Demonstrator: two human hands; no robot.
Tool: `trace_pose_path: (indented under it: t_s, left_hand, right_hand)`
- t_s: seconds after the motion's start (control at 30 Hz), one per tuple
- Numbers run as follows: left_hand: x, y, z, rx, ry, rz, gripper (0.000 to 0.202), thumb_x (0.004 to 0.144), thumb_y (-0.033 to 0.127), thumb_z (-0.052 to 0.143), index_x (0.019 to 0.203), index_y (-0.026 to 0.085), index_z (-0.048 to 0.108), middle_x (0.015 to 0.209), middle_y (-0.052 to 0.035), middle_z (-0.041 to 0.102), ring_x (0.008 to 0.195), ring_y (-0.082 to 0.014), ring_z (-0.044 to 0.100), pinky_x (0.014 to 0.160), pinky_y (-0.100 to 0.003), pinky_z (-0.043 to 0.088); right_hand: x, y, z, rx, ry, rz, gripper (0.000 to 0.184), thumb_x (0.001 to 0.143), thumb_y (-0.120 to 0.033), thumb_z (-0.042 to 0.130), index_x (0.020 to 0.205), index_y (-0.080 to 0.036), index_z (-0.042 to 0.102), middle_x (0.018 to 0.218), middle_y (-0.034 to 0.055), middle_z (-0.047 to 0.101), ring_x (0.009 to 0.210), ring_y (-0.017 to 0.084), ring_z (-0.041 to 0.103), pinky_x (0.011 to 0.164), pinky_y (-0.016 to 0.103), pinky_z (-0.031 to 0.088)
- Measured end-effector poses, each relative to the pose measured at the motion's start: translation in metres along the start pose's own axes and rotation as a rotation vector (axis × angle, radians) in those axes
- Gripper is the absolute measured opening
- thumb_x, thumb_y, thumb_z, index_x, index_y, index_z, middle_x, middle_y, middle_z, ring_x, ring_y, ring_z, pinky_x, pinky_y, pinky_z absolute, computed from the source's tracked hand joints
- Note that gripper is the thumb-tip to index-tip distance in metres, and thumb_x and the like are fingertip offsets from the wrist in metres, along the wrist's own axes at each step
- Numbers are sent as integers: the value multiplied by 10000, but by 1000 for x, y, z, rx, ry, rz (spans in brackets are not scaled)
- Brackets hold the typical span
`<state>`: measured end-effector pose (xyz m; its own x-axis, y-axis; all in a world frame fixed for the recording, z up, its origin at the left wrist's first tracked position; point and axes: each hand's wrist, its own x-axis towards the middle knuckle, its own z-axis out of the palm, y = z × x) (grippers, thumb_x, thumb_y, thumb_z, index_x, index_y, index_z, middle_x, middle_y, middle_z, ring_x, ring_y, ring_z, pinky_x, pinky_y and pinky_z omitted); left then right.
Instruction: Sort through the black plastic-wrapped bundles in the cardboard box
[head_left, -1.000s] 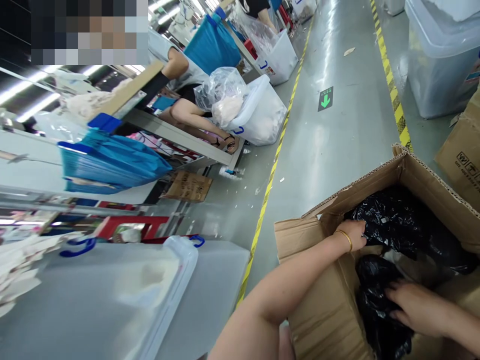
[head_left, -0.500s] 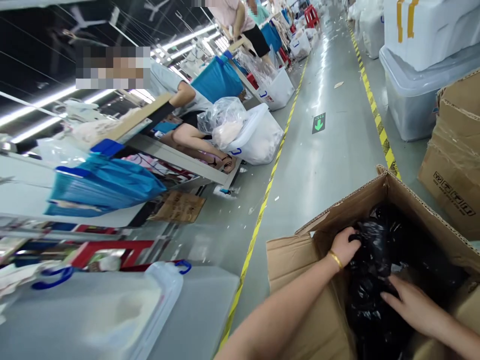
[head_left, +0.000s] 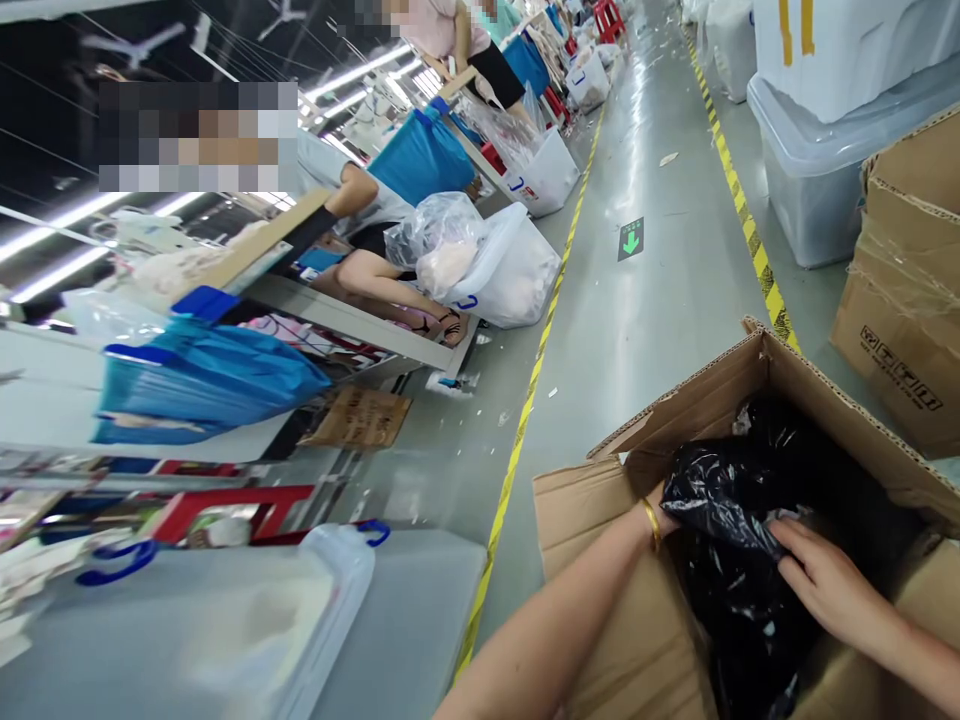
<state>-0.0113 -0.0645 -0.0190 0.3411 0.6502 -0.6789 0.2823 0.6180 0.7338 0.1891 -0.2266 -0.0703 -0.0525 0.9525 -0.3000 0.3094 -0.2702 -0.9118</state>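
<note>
A black plastic bag (head_left: 742,590) lines the inside of an open cardboard box (head_left: 690,410) at the lower right. My left hand (head_left: 661,512), below a gold bracelet on the wrist, reaches in at the box's left side. A fold of the bag covers its fingers, so their grip is hidden. Opposite it, my right hand (head_left: 825,575) is closed on the edge of the same raised fold, thumb below and fingers above. What lies under the plastic cannot be made out.
Another cardboard box (head_left: 900,330) and stacked plastic bins (head_left: 810,160) stand at the right. A grey bin (head_left: 247,620) is at lower left. Beyond a yellow-black floor line (head_left: 517,460), a person sits at a worktable with a blue cloth sling (head_left: 210,380).
The bag's fold has been lifted and spread leftward over my left hand, whose fingers showed before. My right hand has closed on the fold's edge. The view has shifted slightly.
</note>
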Motion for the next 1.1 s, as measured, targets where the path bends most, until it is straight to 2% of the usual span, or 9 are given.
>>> trace_pose_path:
  t_s: [0.1,0.2,0.3,0.47,0.57,0.67,0.87,0.97,1.1]
  left_hand:
    - [25,20,-22,203,54,58,278,975,397,683,1102,150,689,1066,-72,753,983,-216,726,914,-407,599]
    - [49,29,-26,429,108,122,202,946,249,613,1124,182,679,1115,-94,759,1065,-210,721,977,-392,579]
    - [59,16,-4,705,77,189,349,843,236,688,1188,184,697,1239,-125,738,1207,-280,679,1090,-467,529]
    - [61,-31,62,1137,-26,286,1150,554,239,942,1586,213,433,1706,-170,342,1608,-401,224,1328,-616,121]
    - [69,-44,89,1303,-14,284,1095,656,228,894,1617,197,371,1672,-192,355,1570,-390,271,1317,-636,93]
    - [77,-36,95,1391,5,259,820,726,197,823,1493,220,533,1541,-194,464,1459,-415,384,1226,-682,283]
    - [59,7,46,1356,-80,295,407,690,60,716,1073,196,730,1212,-157,611,1199,-380,565,1037,-533,505]
    - [29,24,6,1229,-117,352,360,613,36,714,933,200,704,1076,-100,625,1036,-302,613,987,-436,512]
    - [-19,28,-43,957,-59,418,194,683,139,697,840,218,614,998,-60,638,990,-244,616,944,-366,504]
  right_hand:
    - [-8,-16,-2,-460,-239,-67,479,882,-108,420,1203,-174,769,1360,211,666,1270,370,638,1097,542,500]
    - [-14,-34,1,-627,-488,-53,448,725,-13,518,985,-174,846,1193,212,739,1246,407,651,1079,544,500]
    - [-18,-41,6,-586,-627,-101,417,686,-12,567,912,-207,858,1131,173,787,1264,397,658,1107,514,473]
    - [-18,-38,8,-553,-745,-89,379,720,2,540,906,-166,824,911,179,810,887,380,792,689,364,530]
    - [-17,-37,7,-530,-722,-75,447,726,25,537,1025,-193,788,1015,147,816,968,364,788,698,331,494]
    - [-16,-37,4,-513,-683,-52,507,725,43,533,1124,-189,744,1047,133,811,1015,348,780,735,320,490]
    - [-21,-36,-2,-537,-641,-54,526,749,37,526,1188,-169,728,1066,161,803,1025,355,774,758,335,488]
    - [-24,-34,-5,-557,-664,-48,453,762,15,531,1068,-201,785,1015,146,812,945,354,787,687,328,464]
    - [-25,-33,-7,-586,-669,-51,416,788,-23,529,1027,-189,826,1006,174,803,959,369,774,733,360,500]
